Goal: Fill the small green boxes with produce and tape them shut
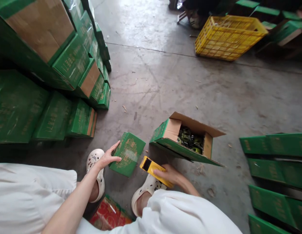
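Note:
My left hand (108, 158) grips the left side of a small green cardboard box (128, 154) with gold print, thumb and fingers apart on it. A shiny strip of clear tape lies across the box's top face. My right hand (169, 174) is closed round a yellow tape dispenser (157, 170) with a dark slot at its front end, just right of that box. Beyond the dispenser stands an open green carton (159, 131), flaps up, holding dark-wrapped items (190, 138) with green showing through.
Stacked green cartons (70, 61) rise on the left. A yellow plastic crate (229, 39) stands at the back right, near a person's foot (194, 21). Rows of green cartons (272, 172) line the right edge. A red patterned box (108, 214) sits between my white clogs (99, 175).

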Tool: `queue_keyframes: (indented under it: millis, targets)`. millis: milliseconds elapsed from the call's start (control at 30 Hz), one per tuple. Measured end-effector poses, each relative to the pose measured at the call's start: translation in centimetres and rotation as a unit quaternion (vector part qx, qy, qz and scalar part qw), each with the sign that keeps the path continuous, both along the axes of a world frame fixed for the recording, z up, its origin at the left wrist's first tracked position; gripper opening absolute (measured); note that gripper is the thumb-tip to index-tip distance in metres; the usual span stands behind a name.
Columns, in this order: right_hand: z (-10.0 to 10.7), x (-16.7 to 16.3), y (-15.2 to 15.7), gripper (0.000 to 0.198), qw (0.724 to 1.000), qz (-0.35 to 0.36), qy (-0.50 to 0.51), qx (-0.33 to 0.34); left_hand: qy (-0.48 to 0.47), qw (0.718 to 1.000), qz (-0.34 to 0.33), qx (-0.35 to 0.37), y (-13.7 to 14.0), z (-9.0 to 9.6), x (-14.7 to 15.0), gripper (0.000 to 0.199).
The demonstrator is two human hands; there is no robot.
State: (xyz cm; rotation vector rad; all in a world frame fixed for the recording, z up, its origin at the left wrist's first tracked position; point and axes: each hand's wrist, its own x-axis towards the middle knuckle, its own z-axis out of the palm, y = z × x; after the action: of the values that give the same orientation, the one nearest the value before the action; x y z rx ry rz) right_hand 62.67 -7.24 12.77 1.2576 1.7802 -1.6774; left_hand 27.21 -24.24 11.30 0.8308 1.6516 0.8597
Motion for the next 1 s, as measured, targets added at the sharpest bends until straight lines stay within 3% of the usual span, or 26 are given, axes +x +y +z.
queue_keyframes:
  millis: [67, 133, 233, 400, 500, 667, 800, 1000]
  targets:
    - [-0.2, -1.4, 0.0, 0.049, 0.999, 0.018, -0.034, 0.033, 0.058, 0.998, -0.019, 0.003, -0.1, 0.0, -0.2, 0.102]
    - [-0.4, -2.8, -0.2, 0.048, 0.997, 0.037, -0.044, 0.059, 0.175, 0.984, -0.017, 0.009, -0.2, 0.2, 0.2, 0.092]
    - [-0.9, -4.8, -0.9, 0.051, 0.997, 0.036, -0.006, 0.074, 0.359, 0.933, -0.001, -0.023, -0.1, 0.4, 2.1, 0.085]
    - [-2.6, -6.7, -1.6, 0.054, 0.997, 0.004, 0.033, 0.067, 0.506, 0.849, -0.074, -0.13, 0.4, 0.4, 6.6, 0.134]
    - [-3.3, -6.8, -1.6, 0.055, 0.997, 0.003, 0.05, 0.059, 0.547, 0.82, -0.07, -0.153, 0.9, 0.5, 7.7, 0.129]
    - [-2.3, -6.0, -1.3, 0.057, 0.997, 0.01, 0.045, 0.054, 0.547, 0.82, -0.063, -0.158, 1.7, 1.8, 7.5, 0.119]
    - [-0.2, -5.3, -0.2, 0.058, 0.996, 0.025, 0.043, 0.068, 0.507, 0.845, -0.041, -0.165, 2.4, 2.8, 7.8, 0.117]
    - [2.0, -5.3, 1.7, 0.055, 0.99, 0.077, -0.008, 0.12, 0.482, 0.859, -0.057, -0.162, 2.7, 2.5, 8.2, 0.117]
